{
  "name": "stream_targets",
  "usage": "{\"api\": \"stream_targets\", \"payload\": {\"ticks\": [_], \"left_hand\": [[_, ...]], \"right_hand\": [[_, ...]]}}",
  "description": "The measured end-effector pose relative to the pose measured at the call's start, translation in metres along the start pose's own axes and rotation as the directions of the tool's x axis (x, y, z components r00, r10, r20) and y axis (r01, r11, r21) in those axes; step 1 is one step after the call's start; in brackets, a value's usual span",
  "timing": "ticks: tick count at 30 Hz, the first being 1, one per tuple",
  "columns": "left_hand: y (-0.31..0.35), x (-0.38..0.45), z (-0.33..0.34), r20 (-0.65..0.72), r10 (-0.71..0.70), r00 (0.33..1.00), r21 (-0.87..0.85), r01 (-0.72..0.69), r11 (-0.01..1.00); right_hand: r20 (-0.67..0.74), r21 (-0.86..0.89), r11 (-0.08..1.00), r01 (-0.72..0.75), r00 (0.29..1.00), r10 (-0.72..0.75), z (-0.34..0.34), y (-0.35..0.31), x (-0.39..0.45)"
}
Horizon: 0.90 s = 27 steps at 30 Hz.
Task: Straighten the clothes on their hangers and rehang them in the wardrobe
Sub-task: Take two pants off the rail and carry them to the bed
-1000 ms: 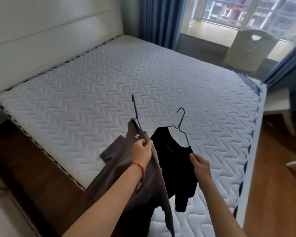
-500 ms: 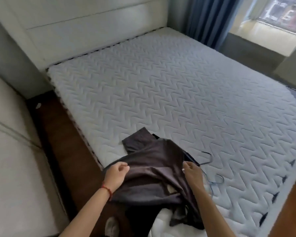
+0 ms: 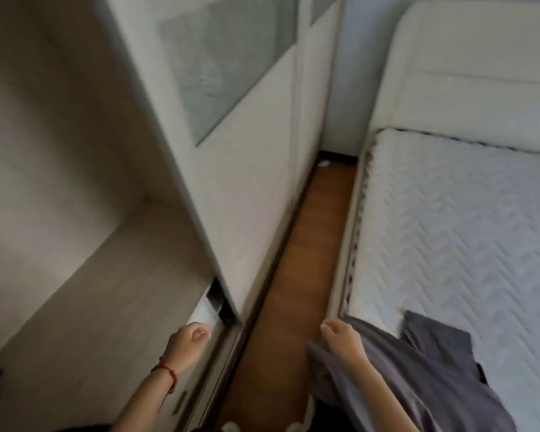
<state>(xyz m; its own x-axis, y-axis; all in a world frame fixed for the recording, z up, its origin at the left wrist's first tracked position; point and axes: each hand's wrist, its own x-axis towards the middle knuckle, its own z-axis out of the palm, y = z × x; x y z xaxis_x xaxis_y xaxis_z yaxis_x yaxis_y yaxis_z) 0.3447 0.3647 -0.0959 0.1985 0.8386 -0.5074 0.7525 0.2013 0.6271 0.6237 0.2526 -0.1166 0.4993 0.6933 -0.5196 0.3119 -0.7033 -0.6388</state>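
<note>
A: Grey cloth, that's the garment [image 3: 418,378], lying rumpled at the near corner of the bed [image 3: 468,232] and hanging over its edge toward the strip of wooden floor [image 3: 296,269]. No hanger shows in it from here.

B: And the hands?

A: The right hand [image 3: 339,333] sits at the garment's edge with fingers curled, but blur keeps me from saying whether its grip has cloth in it or is just clenched beside it. The left hand [image 3: 191,335] is curled too, close to the lower front edge of the wardrobe [image 3: 85,275], near the foot of the sliding door [image 3: 250,169]. I can't tell if it grasps anything.

B: So which step is this?

A: My guess is a turn toward the wardrobe, either to fetch more clothes or to check the space. The open compartment shows only bare pale board; no rail or hanging clothes are in view.

B: What does the next move need?

A: Probably a look higher up for the rail. Then the grey piece must be squared on its hanger, shoulders even, and lifted without dragging over the bed edge.
</note>
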Motion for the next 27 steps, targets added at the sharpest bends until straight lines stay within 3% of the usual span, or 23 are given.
{"api": "stream_targets", "payload": {"ticks": [3, 7, 12, 17, 22, 27], "left_hand": [[-0.04, -0.017, -0.038, -0.141, -0.06, 0.988, -0.028, 0.056, 0.998], [-0.076, -0.036, -0.088, -0.318, -0.103, 0.942, -0.08, 0.082, 0.993], [-0.08, -0.055, -0.147, -0.496, -0.004, 0.869, -0.094, -0.049, 0.994], [-0.041, -0.074, -0.184, -0.64, 0.127, 0.758, -0.065, -0.218, 0.974], [0.019, -0.084, -0.224, -0.804, 0.233, 0.546, 0.089, -0.278, 0.957], [0.08, -0.105, -0.265, -0.916, 0.327, 0.233, 0.278, -0.22, 0.935]], "right_hand": [[0.14, -0.138, 0.975, 0.175, 0.978, -0.155, 0.033, -0.047, 0.004], [0.244, -0.164, 0.901, 0.401, 0.902, -0.357, 0.072, -0.118, -0.005], [0.274, -0.089, 0.823, 0.561, 0.808, -0.521, 0.108, -0.206, -0.031], [0.214, 0.078, 0.705, 0.705, 0.679, -0.703, 0.103, -0.289, -0.057], [0.134, 0.214, 0.496, 0.841, 0.478, -0.868, 0.08, -0.378, -0.067], [0.063, 0.362, 0.225, 0.905, 0.217, -0.974, 0.063, -0.466, -0.076]]}}
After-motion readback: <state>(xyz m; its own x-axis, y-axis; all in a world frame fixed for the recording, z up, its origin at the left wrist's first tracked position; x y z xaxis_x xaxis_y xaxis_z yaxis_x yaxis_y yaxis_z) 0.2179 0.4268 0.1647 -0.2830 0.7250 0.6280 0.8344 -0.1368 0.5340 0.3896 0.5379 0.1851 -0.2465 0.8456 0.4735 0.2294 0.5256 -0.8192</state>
